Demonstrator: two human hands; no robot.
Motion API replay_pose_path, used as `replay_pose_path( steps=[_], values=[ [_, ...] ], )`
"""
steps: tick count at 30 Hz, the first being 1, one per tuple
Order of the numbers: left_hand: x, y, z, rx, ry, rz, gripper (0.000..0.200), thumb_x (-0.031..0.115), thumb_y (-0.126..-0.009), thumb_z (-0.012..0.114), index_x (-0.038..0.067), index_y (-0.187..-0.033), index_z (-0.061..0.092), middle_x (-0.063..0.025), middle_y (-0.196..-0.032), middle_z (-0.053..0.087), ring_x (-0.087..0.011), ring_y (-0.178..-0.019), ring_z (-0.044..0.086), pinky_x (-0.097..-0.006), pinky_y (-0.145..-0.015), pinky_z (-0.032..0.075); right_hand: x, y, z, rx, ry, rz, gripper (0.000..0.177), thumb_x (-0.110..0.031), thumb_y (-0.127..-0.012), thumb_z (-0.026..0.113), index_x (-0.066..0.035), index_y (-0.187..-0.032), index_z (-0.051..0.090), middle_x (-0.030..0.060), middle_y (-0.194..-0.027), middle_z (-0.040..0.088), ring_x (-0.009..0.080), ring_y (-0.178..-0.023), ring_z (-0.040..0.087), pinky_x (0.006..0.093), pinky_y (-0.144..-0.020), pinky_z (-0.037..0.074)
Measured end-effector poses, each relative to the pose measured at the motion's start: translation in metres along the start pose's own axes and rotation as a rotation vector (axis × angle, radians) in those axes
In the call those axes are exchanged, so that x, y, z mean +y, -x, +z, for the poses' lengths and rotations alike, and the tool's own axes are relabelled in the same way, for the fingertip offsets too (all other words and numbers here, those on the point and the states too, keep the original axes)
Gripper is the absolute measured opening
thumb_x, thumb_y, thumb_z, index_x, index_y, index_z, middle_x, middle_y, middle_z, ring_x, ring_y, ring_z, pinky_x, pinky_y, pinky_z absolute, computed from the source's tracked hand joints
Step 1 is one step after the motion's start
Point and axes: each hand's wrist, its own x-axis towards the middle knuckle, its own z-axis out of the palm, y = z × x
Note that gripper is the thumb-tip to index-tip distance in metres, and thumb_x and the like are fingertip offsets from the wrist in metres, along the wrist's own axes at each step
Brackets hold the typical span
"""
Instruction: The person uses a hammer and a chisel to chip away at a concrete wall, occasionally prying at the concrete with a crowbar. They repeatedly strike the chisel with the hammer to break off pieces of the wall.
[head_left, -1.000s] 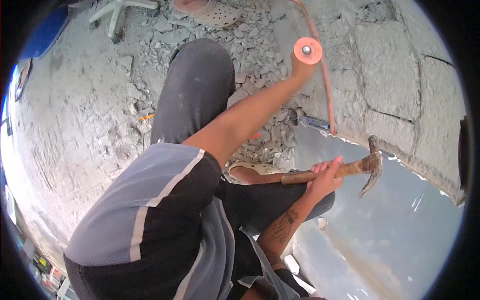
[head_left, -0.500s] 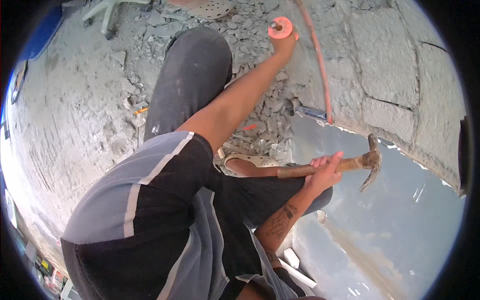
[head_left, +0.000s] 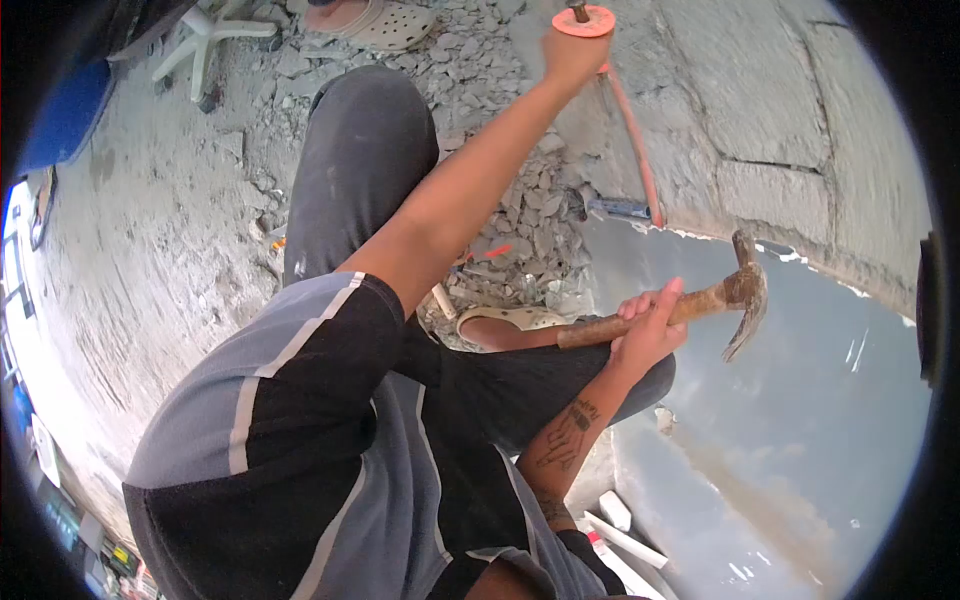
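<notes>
Gripping one rusty claw hammer (head_left: 738,292) by its handle, the right hand (head_left: 648,332) has its fingers wrapped closed round the shaft just behind the head, and the hammer hangs in the air in front of the grey-blue plastered surface (head_left: 800,420), its head close to the ragged broken edge but not touching it. The left hand (head_left: 570,52) is stretched far up along the wall with its fist clamped on one chisel, of which only the struck metal end (head_left: 578,10) and one round orange hand guard (head_left: 585,22) show above the knuckles; where the tip sits cannot be told. Just beside that hand runs one orange conduit (head_left: 636,150), down the exposed block wall (head_left: 770,190) to the floor, where a single short blue pipe end (head_left: 620,210) lies next to it. A heap of grey rubble (head_left: 520,225) covers the ground between the wall and the person's bent knee. Two pale perforated sandals are in view: one (head_left: 510,320) under the hammer handle, another (head_left: 385,25) at the top edge near one white plastic stand (head_left: 205,38).
</notes>
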Motion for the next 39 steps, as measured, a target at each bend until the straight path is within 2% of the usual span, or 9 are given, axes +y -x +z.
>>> replay_pose_path(
  steps=[8, 10, 13, 15, 21, 24, 26, 33, 39],
  values=[
    [-0.070, 0.051, 0.019, -0.109, 0.276, 0.521, 0.017, 0.010, -0.078, 0.071, 0.007, -0.089, 0.059, -0.0030, -0.080, 0.061, -0.0131, -0.074, 0.059, -0.0283, -0.066, 0.049, 0.002, 0.000, -0.008, -0.095, -0.079, -0.028, 0.045, -0.043, -0.097, 0.051, -0.003, -0.078, 0.046, 0.0056, -0.060, 0.044, 0.0149, -0.048, 0.045, 0.0287, -0.044, 0.040],
    [-0.074, 0.073, -0.002, -0.080, 0.355, 0.101, 0.022, -0.001, -0.077, 0.069, 0.004, -0.095, 0.058, -0.0018, -0.090, 0.061, -0.0113, -0.083, 0.058, -0.0277, -0.071, 0.050, -0.003, 0.008, -0.007, -0.108, -0.200, -0.025, 0.046, -0.045, -0.097, 0.049, -0.002, -0.083, 0.045, 0.0060, -0.061, 0.044, 0.0149, -0.049, 0.045, 0.0285, -0.045, 0.041],
    [-0.123, 0.084, -0.008, -0.107, 0.079, 0.327, 0.024, -0.002, -0.080, 0.066, 0.004, -0.102, 0.056, -0.0019, -0.093, 0.061, -0.0118, -0.085, 0.059, -0.0273, -0.071, 0.050, -0.001, 0.012, -0.006, -0.167, -0.282, -0.064, 0.045, -0.046, -0.097, 0.048, -0.001, -0.091, 0.046, 0.0055, -0.064, 0.045, 0.0135, -0.051, 0.046, 0.0263, -0.046, 0.039],
    [-0.097, 0.100, -0.005, -0.016, 0.351, 0.078, 0.021, -0.004, -0.081, 0.063, 0.005, -0.100, 0.058, -0.0010, -0.094, 0.062, -0.0127, -0.086, 0.060, -0.0280, -0.073, 0.050, -0.001, 0.021, -0.006, -0.210, -0.241, -0.086, 0.043, -0.043, -0.097, 0.050, -0.001, -0.095, 0.046, 0.0046, -0.067, 0.046, 0.0120, -0.053, 0.046, 0.0244, -0.046, 0.038],
    [-0.123, 0.087, 0.008, -0.031, 0.205, 0.193, 0.018, 0.002, -0.085, 0.063, 0.006, -0.101, 0.058, -0.0013, -0.094, 0.063, -0.0136, -0.086, 0.060, -0.0293, -0.078, 0.049, -0.003, 0.032, 0.012, -0.301, 0.259, -0.285, 0.033, -0.034, -0.099, 0.045, -0.002, -0.097, 0.048, 0.0033, -0.064, 0.048, 0.0132, -0.051, 0.047, 0.0275, -0.048, 0.039],
    [-0.122, 0.097, 0.000, -0.106, 0.126, 0.225, 0.016, 0.003, -0.086, 0.062, 0.005, -0.101, 0.058, -0.0012, -0.094, 0.063, -0.0143, -0.085, 0.060, -0.0299, -0.077, 0.049, -0.002, 0.022, 0.021, -0.353, 0.792, -0.731, 0.027, -0.028, -0.097, 0.051, -0.001, -0.098, 0.053, 0.0033, -0.064, 0.052, 0.0132, -0.051, 0.049, 0.0303, -0.048, 0.039],
    [-0.126, 0.103, 0.006, -0.114, 0.129, 0.224, 0.017, 0.004, -0.086, 0.062, 0.004, -0.102, 0.057, -0.0019, -0.096, 0.062, -0.0153, -0.087, 0.060, -0.0305, -0.078, 0.048, -0.029, 0.029, 0.047, -0.482, 0.886, -0.510, 0.026, -0.024, -0.087, 0.065, -0.001, -0.097, 0.057, 0.0212, -0.083, 0.064, 0.0378, -0.064, 0.063, 0.0414, -0.055, 0.048],
    [-0.136, 0.118, 0.012, -0.083, 0.135, 0.178, 0.023, 0.005, -0.084, 0.063, 0.004, -0.106, 0.055, -0.0044, -0.100, 0.061, -0.0186, -0.092, 0.059, -0.0326, -0.082, 0.047, -0.071, 0.040, 0.068, -0.644, 1.111, -1.053, 0.038, -0.038, -0.082, 0.070, -0.005, -0.094, 0.056, 0.0130, -0.067, 0.062, 0.0319, -0.057, 0.063, 0.0387, -0.049, 0.050],
    [-0.143, 0.120, 0.018, -0.093, 0.125, 0.183, 0.028, 0.007, -0.083, 0.064, 0.003, -0.109, 0.054, -0.0066, -0.104, 0.060, -0.0214, -0.096, 0.059, -0.0345, -0.085, 0.047, -0.067, -0.006, 0.086, -0.589, 1.628, -0.826, 0.032, -0.035, -0.086, 0.067, -0.007, -0.089, 0.051, 0.0121, -0.070, 0.060, 0.0321, -0.060, 0.062, 0.0396, -0.047, 0.048]
  ],
)
